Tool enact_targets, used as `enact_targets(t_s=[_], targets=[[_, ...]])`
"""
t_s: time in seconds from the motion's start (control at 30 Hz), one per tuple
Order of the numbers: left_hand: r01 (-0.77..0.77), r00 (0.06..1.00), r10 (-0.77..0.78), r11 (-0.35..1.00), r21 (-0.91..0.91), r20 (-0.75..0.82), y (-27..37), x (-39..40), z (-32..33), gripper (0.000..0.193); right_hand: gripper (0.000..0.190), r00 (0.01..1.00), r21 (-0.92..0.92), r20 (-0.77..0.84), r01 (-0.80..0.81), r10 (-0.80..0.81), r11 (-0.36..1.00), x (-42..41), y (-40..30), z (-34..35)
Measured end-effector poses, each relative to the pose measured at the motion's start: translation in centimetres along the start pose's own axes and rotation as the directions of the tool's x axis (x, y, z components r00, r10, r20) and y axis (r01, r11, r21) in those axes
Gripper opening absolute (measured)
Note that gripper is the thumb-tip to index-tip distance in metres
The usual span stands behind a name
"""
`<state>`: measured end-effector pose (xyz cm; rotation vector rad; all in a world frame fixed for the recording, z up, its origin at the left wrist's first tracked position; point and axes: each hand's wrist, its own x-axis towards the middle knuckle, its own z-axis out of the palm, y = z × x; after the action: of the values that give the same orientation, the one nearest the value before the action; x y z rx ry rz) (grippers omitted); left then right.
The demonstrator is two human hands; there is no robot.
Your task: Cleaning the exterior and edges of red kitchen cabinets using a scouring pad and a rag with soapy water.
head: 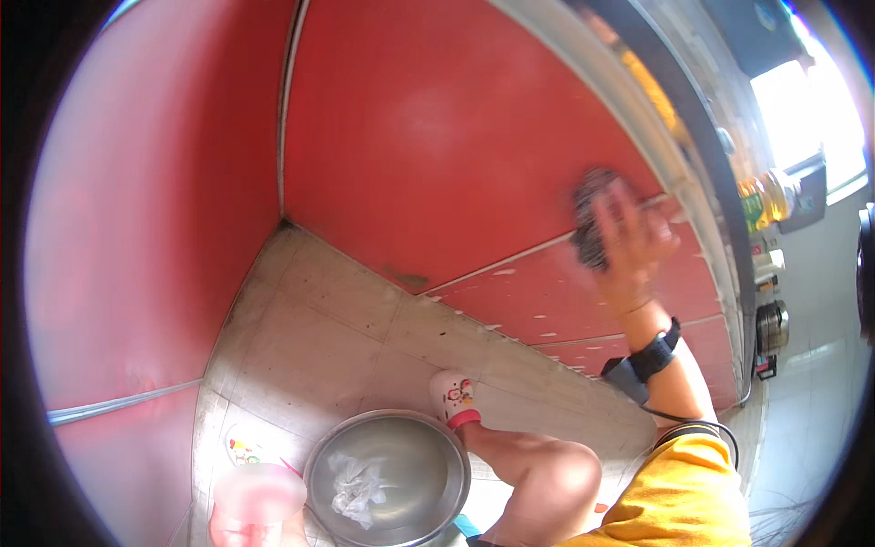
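My right hand (632, 239), blurred, presses a dark, wiry scouring pad (593, 219) against the red cabinet panels (437, 137). It sits over the seam between a large panel and the smaller ones, near the counter's edge. Whitish streaks of foam or liquid (540, 316) mark the lower panels. At the bottom left, a pale, overexposed rounded shape (260, 492) has skin showing beneath it; whether this is my left hand or my knee is unclear. Beside it a round metal basin (454, 448) stands on the floor, with a crumpled whitish cloth or plastic (357, 487) in its water.
My feet, in printed clogs (454, 395), flank the basin on the tiled floor (321, 328). A second red wall of panels (137, 205) meets the first at a corner. The countertop on the right bears an oil bottle (762, 202) and a metal pot (772, 327).
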<state>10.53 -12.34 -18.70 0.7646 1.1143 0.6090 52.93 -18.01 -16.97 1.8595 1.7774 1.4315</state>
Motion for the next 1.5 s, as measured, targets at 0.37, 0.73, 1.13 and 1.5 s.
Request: enact_targets(t_s=[0.37,0.73,1.13,1.5], targets=[[0.024,0.995,-0.022,1.000,-0.019,0.097,-3.6,3.5,1.3,0.017,0.051,0.964,0.302,0.181,0.132,-0.193,0.944,-6.9,-5.2,3.5],[-0.180,0.969,0.124,0.946,0.269,0.212,-7.2,5.7,2.8,0.017,0.061,0.987,-0.003,0.036,-0.154,0.154,0.988,-1.8,7.8,-1.9],[-0.237,0.965,0.168,0.887,0.396,0.201,-9.5,6.8,2.9,0.018,0.053,0.975,0.196,-0.067,-0.196,0.213,0.961,-8.6,13.6,-7.5],[-0.361,0.897,0.163,0.808,0.466,0.411,-11.4,9.8,-0.3,0.019,0.049,0.968,-0.075,0.068,-0.237,0.243,0.968,-18.4,18.7,-5.2]])
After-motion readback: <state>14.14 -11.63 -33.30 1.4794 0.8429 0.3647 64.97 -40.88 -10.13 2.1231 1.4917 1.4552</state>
